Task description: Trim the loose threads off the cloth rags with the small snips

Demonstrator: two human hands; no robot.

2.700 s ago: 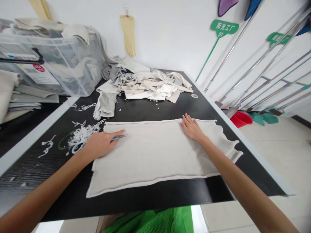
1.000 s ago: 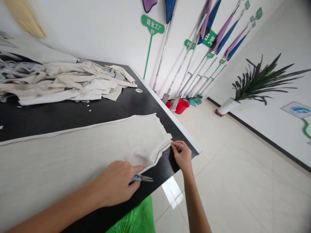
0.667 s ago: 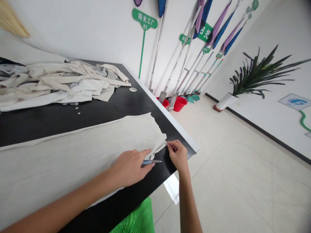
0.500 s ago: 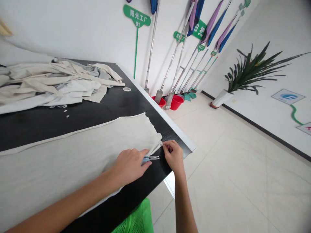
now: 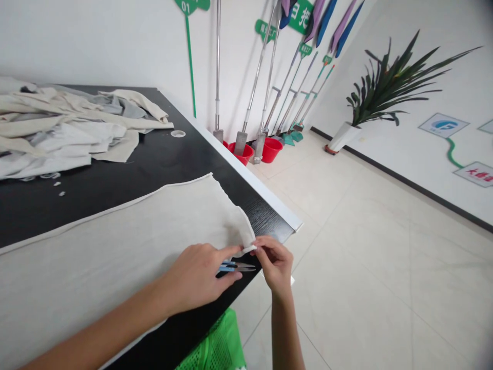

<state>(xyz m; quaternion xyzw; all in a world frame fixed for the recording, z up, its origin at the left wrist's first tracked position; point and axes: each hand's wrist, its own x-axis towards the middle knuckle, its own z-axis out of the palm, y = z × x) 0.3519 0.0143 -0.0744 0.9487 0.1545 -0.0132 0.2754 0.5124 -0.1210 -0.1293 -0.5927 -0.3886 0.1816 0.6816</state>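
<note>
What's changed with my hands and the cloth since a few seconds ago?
Your right hand, flat on the cloth before, now pinches its near right corner. Your left hand has moved from the cloth's left end to beside the right hand. The left hand still holds the scissors, and the cloth still lies mostly flat on the table.

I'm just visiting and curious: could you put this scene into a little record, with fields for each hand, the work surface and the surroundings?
Left hand: holds blue-handled snips, index finger reaching to the cloth's edge
Right hand: pinches a corner of the pale cloth
Work surface: black table, cloth spread along its near side
Also on table: heap of pale and grey fabric, white ring
Floor beyond: red buckets, potted plant
</note>
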